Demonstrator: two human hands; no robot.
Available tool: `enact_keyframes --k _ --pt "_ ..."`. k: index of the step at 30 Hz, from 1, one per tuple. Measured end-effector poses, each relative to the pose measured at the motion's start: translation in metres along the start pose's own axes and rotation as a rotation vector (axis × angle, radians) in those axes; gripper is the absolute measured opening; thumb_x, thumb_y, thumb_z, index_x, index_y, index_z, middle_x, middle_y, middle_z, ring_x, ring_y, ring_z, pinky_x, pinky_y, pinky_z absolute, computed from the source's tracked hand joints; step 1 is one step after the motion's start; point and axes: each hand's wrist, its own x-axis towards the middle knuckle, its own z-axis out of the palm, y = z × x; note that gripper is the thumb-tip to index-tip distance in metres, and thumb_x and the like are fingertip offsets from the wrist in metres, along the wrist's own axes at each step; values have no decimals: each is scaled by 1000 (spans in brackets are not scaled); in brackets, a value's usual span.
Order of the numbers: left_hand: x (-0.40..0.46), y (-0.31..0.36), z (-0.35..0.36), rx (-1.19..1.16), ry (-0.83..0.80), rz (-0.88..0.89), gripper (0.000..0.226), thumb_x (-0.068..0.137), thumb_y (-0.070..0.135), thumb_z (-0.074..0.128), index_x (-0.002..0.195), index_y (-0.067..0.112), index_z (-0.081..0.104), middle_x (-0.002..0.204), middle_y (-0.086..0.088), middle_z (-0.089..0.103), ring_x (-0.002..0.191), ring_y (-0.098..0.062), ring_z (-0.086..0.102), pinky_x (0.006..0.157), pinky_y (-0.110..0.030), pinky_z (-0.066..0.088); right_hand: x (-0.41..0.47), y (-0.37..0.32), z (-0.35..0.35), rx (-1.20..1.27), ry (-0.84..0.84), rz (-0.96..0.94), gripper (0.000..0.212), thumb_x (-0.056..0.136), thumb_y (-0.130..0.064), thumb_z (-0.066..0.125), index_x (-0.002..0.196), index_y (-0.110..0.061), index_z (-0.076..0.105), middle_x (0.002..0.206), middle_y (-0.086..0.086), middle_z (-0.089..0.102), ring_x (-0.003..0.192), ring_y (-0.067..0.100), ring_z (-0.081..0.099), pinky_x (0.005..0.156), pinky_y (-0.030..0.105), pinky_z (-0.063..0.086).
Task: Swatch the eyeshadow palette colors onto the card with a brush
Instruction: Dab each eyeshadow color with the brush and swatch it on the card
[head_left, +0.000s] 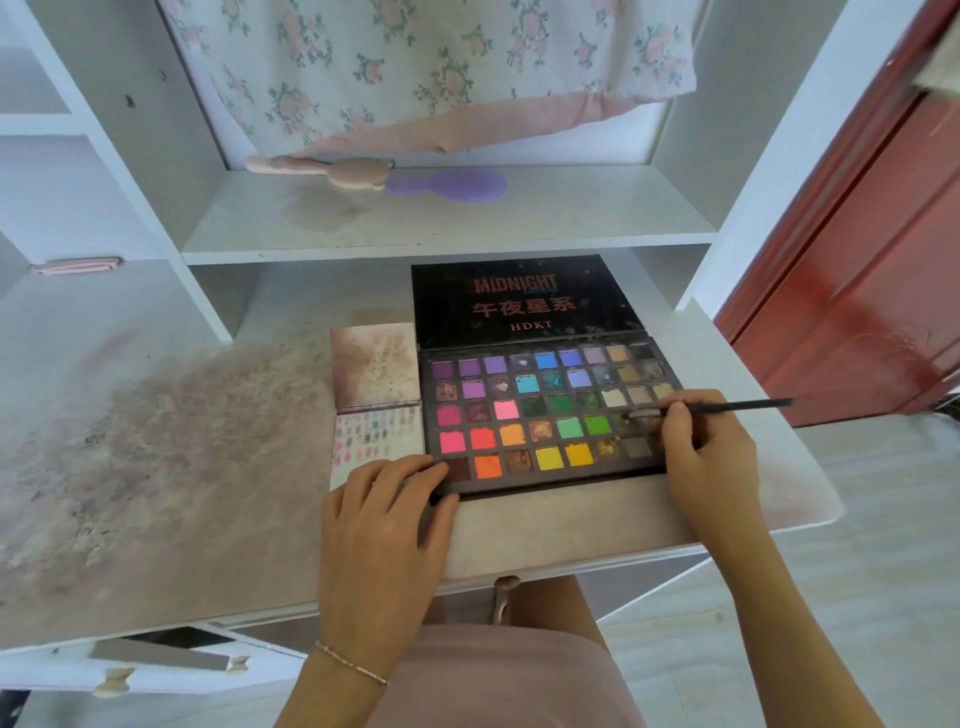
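Observation:
An open eyeshadow palette (545, 410) with several rows of bright pans lies on the stained white desk (171, 467), its black lid (524, 301) standing up behind. My right hand (706, 452) pinches a thin black brush (727, 406) over the palette's right side, its tip on a dark pan in the fourth row. My left hand (384, 514) holds the palette's front left corner, fingers curled over its edge. A white card (376, 441) with rows of small colour swatches lies just left of the palette.
A smudged square card (375, 366) lies behind the swatch card. On the shelf above sit a pink brush (332, 169) and a purple hairbrush (452, 187). A floral cloth (431, 67) hangs at the back. A red door (857, 270) stands right.

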Motion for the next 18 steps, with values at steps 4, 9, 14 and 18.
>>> enact_keyframes --k 4,9,14,18 --pt "1 0 0 -4 6 6 30 83 33 50 94 16 71 98 2 68 92 -18 52 76 -30 35 0 -1 1 -39 -19 8 18 91 -10 45 78 -22 49 65 -10 54 60 0 54 49 10 38" --pt "1 0 -1 5 13 1 29 83 34 50 94 17 72 98 3 68 90 -19 55 77 -30 36 0 -2 1 -29 -26 -23 16 91 -9 45 81 -21 50 64 -10 54 59 -1 54 50 7 41" --pt "1 0 -2 8 -3 -9 29 82 34 50 94 18 72 98 4 68 92 -16 52 78 -29 36 -1 -4 0 -7 1 -15 21 89 -6 46 77 -23 50 61 -8 54 59 4 53 53 13 38" --pt "1 0 -4 25 -18 -6 25 80 32 57 94 18 72 98 4 68 89 -20 57 77 -31 40 -7 -10 2 32 -14 -58 31 89 -5 46 75 -32 48 65 -11 55 62 1 57 51 9 43"
